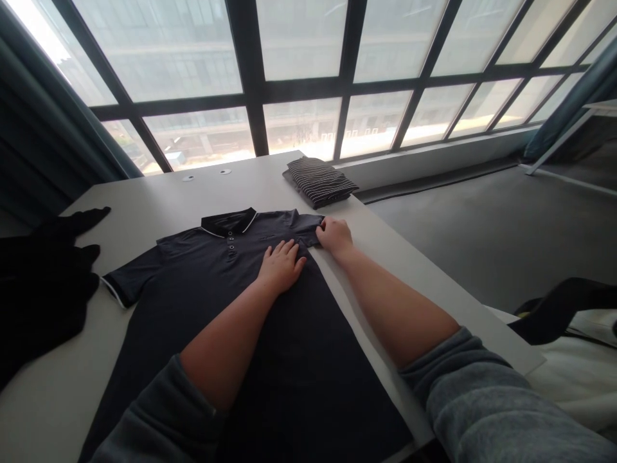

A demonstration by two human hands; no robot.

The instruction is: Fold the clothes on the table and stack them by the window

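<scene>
The left hand [281, 265] lies flat, fingers together, pinning the polo shirt [202, 302] to the table [144, 199]. The right hand [335, 236] pinches the sleeve [308, 228], apparently keeping the fabric taut.

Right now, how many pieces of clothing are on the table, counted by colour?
Dark navy polo shirt, spread flat under the left hand and right hand: 1
Striped folded garment: 1
Black clothing heap, number of pieces unclear: 1
Total: 3
</scene>
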